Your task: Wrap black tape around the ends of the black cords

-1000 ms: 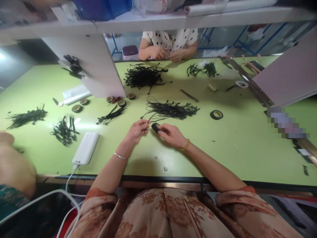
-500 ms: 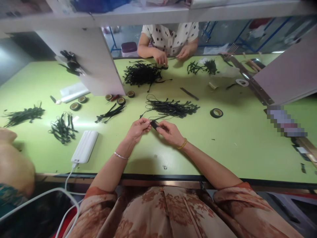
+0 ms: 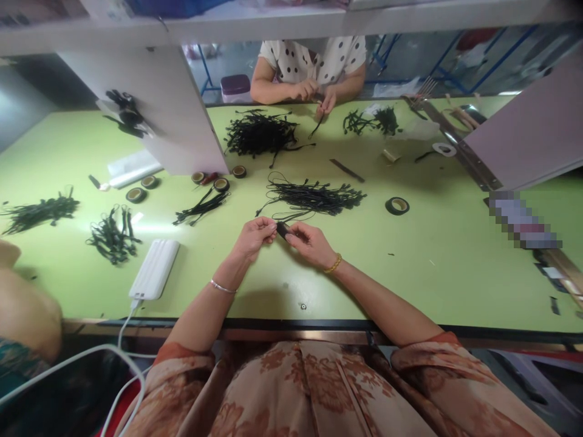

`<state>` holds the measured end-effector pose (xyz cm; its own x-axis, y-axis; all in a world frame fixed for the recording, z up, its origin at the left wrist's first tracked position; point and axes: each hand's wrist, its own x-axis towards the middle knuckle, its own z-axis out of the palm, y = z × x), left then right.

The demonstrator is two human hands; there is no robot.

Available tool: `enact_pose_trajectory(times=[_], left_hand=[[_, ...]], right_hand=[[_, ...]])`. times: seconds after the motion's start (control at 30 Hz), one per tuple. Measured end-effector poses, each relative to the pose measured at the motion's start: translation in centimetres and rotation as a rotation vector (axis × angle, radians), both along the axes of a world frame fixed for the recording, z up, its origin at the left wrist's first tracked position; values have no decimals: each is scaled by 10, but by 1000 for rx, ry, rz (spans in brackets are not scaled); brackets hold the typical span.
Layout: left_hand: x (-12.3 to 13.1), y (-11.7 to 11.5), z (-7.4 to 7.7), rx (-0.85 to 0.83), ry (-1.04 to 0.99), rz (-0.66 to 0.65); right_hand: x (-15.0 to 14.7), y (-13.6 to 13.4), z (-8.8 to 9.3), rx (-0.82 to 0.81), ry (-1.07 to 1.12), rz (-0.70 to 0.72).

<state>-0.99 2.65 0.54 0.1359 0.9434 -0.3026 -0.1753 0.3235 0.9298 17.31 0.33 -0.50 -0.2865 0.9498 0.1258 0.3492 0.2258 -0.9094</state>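
Close together above the green table, my left hand (image 3: 255, 238) pinches the end of a thin black cable (image 3: 291, 215). My right hand (image 3: 311, 244) grips a small black piece that looks like a roll of tape (image 3: 282, 230) seen on edge, against the left fingertips. The fingers partly hide where cable and tape meet. Just beyond the hands lies a pile of black cables (image 3: 319, 196) with small connector ends. Right of that pile, another roll of black tape (image 3: 398, 206) lies flat.
Across the table (image 3: 364, 273), a co-worker's hands (image 3: 314, 94) handle a black strip by a large black pile (image 3: 259, 135). Several tape rolls (image 3: 221, 184) and cable bundles (image 3: 113, 237) lie left, near a white power bank (image 3: 155, 269). A metal strip (image 3: 347, 170) lies ahead; another person's arm (image 3: 27, 297) is at left.
My hands stay almost in place, and the black roll between them has turned slightly. Opposite, the co-worker's hands have come together and lifted a black strip from the pile.
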Motion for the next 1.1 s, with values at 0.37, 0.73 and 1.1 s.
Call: enact_pose_trajectory(times=[0.37,0.73,1.1], left_hand=[[6,-8,6,82,-57,-54],[8,-9,6,230,230,-75],[9,-13,-4,505,673,-57]], right_hand=[[-11,0,-5,-134,236,-61],[-8,1,-8,-74,201,-157],[-8,1,-10,-171,338,-187]])
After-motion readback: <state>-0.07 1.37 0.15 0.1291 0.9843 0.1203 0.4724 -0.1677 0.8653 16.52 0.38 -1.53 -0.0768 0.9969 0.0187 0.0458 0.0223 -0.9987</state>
